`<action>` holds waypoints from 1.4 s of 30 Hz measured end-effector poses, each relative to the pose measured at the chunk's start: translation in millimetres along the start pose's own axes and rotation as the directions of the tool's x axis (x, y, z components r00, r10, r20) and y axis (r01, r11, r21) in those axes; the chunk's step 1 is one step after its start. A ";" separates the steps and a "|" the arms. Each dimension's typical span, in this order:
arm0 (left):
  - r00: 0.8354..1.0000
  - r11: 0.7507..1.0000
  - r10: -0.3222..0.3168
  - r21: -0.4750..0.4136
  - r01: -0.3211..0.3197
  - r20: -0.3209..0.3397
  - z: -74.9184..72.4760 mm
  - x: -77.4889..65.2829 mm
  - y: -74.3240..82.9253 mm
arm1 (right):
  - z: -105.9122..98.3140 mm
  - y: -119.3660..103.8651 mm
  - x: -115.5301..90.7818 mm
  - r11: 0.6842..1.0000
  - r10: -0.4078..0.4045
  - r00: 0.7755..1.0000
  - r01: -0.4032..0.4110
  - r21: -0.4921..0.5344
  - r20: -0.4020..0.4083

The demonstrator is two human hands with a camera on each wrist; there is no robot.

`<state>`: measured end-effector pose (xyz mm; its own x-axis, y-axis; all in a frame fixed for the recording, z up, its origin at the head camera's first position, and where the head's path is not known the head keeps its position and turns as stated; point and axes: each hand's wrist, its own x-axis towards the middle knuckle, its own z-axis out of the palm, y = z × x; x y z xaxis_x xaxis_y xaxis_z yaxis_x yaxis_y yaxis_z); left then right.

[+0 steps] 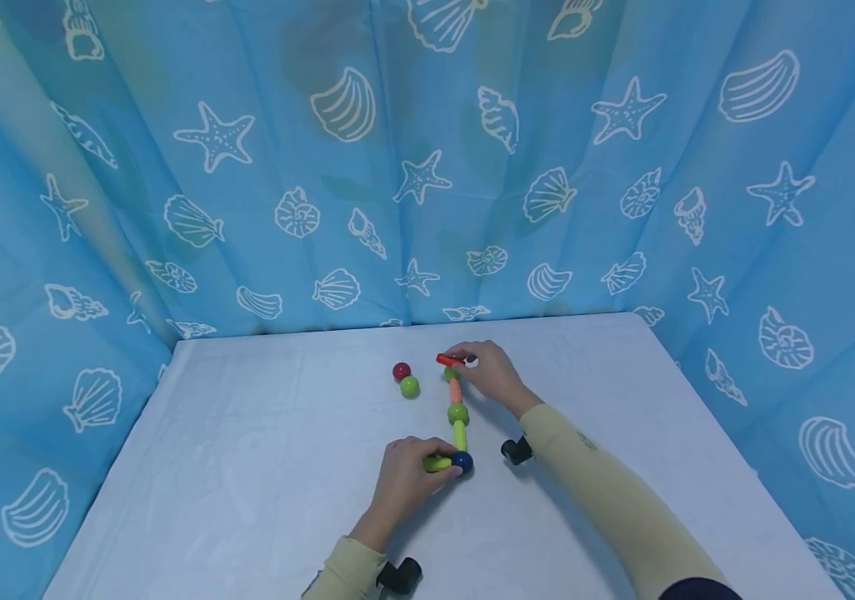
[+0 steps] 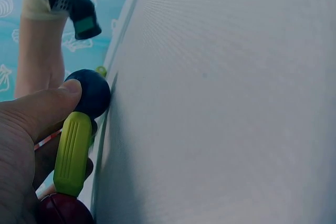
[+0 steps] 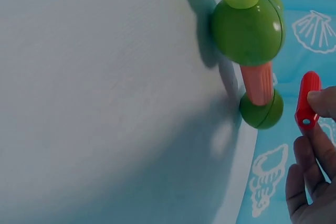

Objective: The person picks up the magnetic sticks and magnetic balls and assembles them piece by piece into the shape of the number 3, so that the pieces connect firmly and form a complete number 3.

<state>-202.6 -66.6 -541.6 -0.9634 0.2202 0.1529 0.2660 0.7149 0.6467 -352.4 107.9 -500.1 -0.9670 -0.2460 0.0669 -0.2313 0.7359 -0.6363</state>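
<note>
A chain of toy balls and rods runs away from me across the table. My left hand pinches its near blue ball. From that ball a yellow-green rod runs along the palm to a dark red ball, hidden in the head view. Another yellow-green rod leads to a middle green ball, then an orange rod and a far green ball. Beside that far ball, my right hand pinches a short red rod between thumb and fingers.
Left of the chain's far end, a loose red ball and green ball lie side by side. Behind the white table hangs a blue shell-print curtain. Each wrist carries a small black camera.
</note>
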 end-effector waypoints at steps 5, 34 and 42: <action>1.000 1.000 -0.004 -0.007 0.004 0.011 -1.0 0.3 0.3 | 7.8 -7.7 11.1 1.000 0.002 0.999 -0.002 0.010 0.036; 1.000 1.000 0.002 0.001 -0.002 0.006 0.5 1.0 -3.7 | 30.7 -0.5 27.1 0.998 0.069 0.986 -0.069 -0.005 0.153; 1.000 1.000 0.007 0.018 -0.007 -0.007 -0.6 0.1 -1.4 | 31.1 3.7 27.3 0.999 0.047 0.985 -0.046 -0.005 0.166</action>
<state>-203.2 -68.0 -542.0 -0.9616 0.2205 0.1633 0.2735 0.7252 0.6319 -376.4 84.3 -524.5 -0.9454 -0.3129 -0.0915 -0.1868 0.7499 -0.6346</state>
